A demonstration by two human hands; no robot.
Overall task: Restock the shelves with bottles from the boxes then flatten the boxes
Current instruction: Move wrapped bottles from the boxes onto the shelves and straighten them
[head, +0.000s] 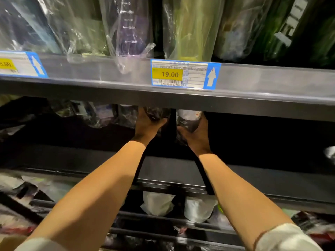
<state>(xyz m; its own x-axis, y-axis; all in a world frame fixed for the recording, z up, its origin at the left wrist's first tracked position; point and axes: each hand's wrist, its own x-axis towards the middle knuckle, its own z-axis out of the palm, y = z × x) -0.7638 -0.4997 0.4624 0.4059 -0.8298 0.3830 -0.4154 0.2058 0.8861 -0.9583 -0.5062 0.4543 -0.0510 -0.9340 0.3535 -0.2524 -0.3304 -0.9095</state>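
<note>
Bottles point(189, 120), dark and plastic-wrapped, sit gripped in both hands point(147, 126).

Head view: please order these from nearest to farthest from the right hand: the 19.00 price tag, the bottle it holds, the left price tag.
1. Bottle, in the right hand.
2. 19.00 price tag, on the shelf edge above.
3. Left price tag, far left on the same edge.

hands: 2, left hand point(147, 124), right hand point(196, 132) | held bottles: 2, left bottle point(156, 113), right bottle point(189, 119) | price labels: 2, left label point(20, 64), right label point(184, 74) | white pouches, near shelf: 2, left pouch point(156, 203), right pouch point(198, 208)
</note>
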